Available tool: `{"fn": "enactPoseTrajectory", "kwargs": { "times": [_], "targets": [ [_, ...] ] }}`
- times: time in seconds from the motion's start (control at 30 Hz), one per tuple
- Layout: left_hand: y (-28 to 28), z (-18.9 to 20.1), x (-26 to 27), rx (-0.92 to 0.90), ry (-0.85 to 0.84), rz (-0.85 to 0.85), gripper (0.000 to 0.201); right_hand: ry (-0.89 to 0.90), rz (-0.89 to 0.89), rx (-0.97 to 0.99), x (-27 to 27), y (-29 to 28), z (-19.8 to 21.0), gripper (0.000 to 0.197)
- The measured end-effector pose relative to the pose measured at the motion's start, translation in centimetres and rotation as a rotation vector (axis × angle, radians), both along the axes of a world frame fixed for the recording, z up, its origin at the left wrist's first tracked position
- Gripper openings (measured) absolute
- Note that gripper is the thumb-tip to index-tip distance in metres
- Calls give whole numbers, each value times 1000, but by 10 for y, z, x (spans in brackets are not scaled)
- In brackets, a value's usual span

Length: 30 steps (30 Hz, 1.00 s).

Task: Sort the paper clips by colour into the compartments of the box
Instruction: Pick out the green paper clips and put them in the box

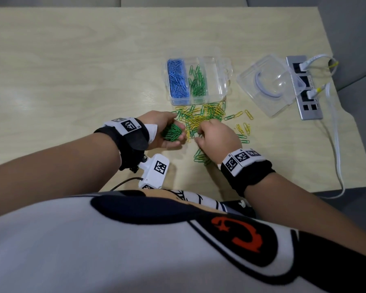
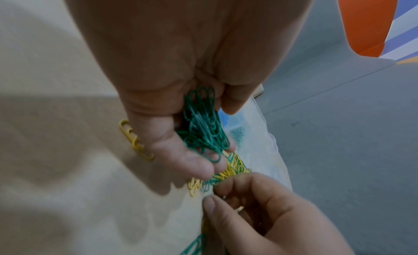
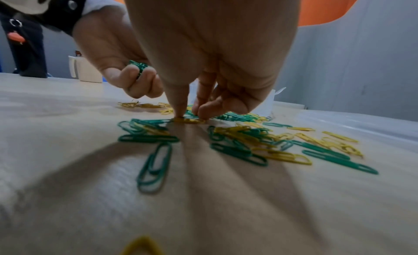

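**Green and yellow clips half sorted, one handful waiting**

Green and yellow paper clips lie mixed in a loose pile [image 1: 201, 118] on the tabletop [image 1: 72, 70], just in front of the box [image 1: 195, 80] and spreading toward the person. A few strays sit apart on the right of the pile. They are too many and too tangled to count, though both colours look roughly equal in number.

The left hand [image 1: 165, 130] is cupped palm-up beside the pile, its fingers [image 2: 192, 162] curled round a bunch of green clips [image 1: 172, 133]. It seems to serve as a holding pen, so that many clips can go to the box in one trip rather than one by one. The right hand [image 1: 217, 137] works the pile, its fingers [image 3: 204, 105] narrowed with the tips pressed down on clips at the pile's middle; whether a clip is actually pinched between them cannot be told.

The box is clear plastic with three compartments in a row. The left one holds blue clips [image 1: 177, 78], well filled; the middle one holds green clips [image 1: 197, 82], partly filled; the right one [image 1: 217, 79] looks empty, presumably kept for yellow. No blue clips show on the tabletop, so that colour appears finished.

Further right lies one clear plastic lid [image 1: 268, 84], set aside open-side up, partly over a grey power strip [image 1: 304, 87] with two white plugs and their cables in it.
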<state>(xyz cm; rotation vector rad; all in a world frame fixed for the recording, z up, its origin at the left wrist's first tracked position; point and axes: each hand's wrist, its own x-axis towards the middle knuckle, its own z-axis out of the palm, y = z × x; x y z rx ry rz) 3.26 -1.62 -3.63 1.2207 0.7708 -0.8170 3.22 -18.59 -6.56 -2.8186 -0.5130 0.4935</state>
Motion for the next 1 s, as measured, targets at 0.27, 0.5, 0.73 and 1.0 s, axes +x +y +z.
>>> {"fn": "enactPoseTrajectory", "kwargs": {
  "times": [0.27,0.5,0.73,1.0],
  "targets": [
    [7,-4,-5,2,13,29,41,62,-76,30,5,-5,8,7],
    [3,-3,-5,9,24,12,42,-112,131,-105,5,1,4,21],
    [3,-1,-2,33,2,12,40,-104,185,-163,4,3,8,18],
    [5,-4,-3,10,21,24,42,-48,197,-171,13,-9,18,28]
  ]
}}
